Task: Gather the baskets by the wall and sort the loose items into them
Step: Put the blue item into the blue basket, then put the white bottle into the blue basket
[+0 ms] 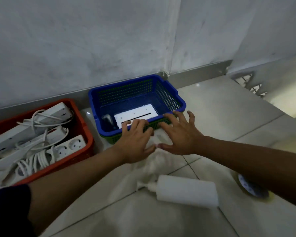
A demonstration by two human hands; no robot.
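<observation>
Here, the red basket [82, 117], crammed with white power strips [32, 134], is sitting on the tiled floor [220, 117] against the wall, just beside the blue basket [161, 82]. Both hands are reaching to the blue basket's near rim, left hand [135, 141] and right hand [179, 134], each grip released, fingers spread. A white bottle [186, 190] is lying nearer.

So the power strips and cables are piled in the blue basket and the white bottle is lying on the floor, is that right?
Not quite. The head view shows the power strips and cables piled in the red basket, not the blue basket, which holds a flat white piece. The white bottle is lying on the floor, as you said.
</observation>
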